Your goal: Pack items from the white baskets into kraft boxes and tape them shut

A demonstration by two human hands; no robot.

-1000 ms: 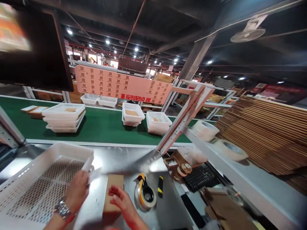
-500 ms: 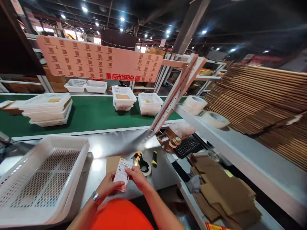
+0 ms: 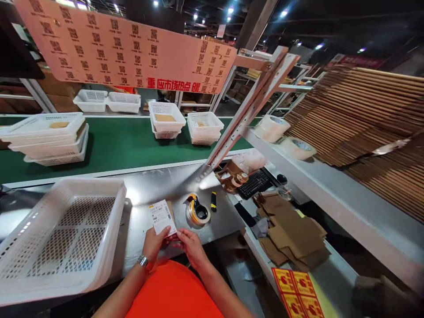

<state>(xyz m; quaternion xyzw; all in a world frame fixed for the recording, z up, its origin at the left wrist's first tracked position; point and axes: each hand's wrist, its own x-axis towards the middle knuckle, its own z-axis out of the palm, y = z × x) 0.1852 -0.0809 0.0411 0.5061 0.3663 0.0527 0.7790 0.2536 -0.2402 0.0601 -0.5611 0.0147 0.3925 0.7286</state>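
Note:
A white printed shipping label (image 3: 161, 217) with a yellow mark at its top corner is tilted up over the metal bench. My left hand (image 3: 154, 244) grips its lower left part, thumb on the printed face. At its lower right corner, the pinched fingertips of my right hand (image 3: 191, 246) hold the edge. Part of a brown cardboard piece (image 3: 170, 209) shows behind the label on the bench. To the right lie a yellow-and-black tape dispenser (image 3: 198, 212) with a tape roll and a yellow-and-black utility knife (image 3: 213, 202).
A large white perforated basket (image 3: 114, 229) stands on my left. Beyond the bench, a green conveyor (image 3: 122, 148) carries stacked white baskets (image 3: 167, 119). On the right are a shelf with tape rolls (image 3: 272, 128), flattened cardboard (image 3: 294, 229), a keyboard (image 3: 255, 184) and a slanted metal post (image 3: 245, 110).
The view has tipped downward. My right hand has slid from the label's face to its lower right corner, so more of the print shows. The left hand still holds the label.

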